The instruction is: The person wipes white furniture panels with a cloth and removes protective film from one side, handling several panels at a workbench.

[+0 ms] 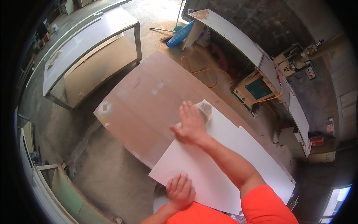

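At six o'clock, the bare left hand lies over the edge of a flat white panel; I cannot tell whether it grips. Toward twelve, the flattened right hand covers part of a crumpled pale cloth on the panel, atop a reddish-brown tabletop.

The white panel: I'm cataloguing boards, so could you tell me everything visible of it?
The white panel is flat and smooth-looking, with a small step in its right edge; its material is unclear. It lies on the brownish table. The left hand rests on its near-left edge; the right hand lies over a crumpled cloth at its far end. The right forearm and orange top hide some of it.
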The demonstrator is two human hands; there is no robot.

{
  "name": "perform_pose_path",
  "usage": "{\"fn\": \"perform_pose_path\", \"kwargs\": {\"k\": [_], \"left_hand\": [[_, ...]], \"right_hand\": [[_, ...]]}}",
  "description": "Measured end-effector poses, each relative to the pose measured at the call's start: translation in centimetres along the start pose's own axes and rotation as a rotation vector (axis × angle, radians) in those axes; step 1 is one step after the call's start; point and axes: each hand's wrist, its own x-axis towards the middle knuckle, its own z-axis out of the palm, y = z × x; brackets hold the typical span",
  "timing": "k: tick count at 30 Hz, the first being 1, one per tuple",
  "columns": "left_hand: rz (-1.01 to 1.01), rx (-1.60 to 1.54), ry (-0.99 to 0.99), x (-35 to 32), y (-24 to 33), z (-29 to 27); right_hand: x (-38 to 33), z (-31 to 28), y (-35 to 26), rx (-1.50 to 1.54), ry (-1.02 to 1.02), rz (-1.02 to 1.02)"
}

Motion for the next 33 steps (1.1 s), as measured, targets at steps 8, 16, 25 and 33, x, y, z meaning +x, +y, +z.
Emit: {"fn": "perform_pose_path", "kwargs": {"k": [8,16,25,33], "left_hand": [[0.016,0.003,0.041,-0.5,-0.1,0.7],[0.051,-0.031,0.067,-0.1,0.1,0.0],[0.030,-0.088,0.170,-0.3,-0.4,0.4],[0.139,-0.341,0.212,-1.5,-1.4,0.7]], "right_hand": [[0.4,1.3,3.9,-0.041,0.187,0.163],[1.6,-1.0,6.6,0.015,0.242,0.320],[-19.8,2.6,17.3,-0.082,0.267,0.536],[-6.6,2.2,7.1,-0.150,0.510,0.169]]}}
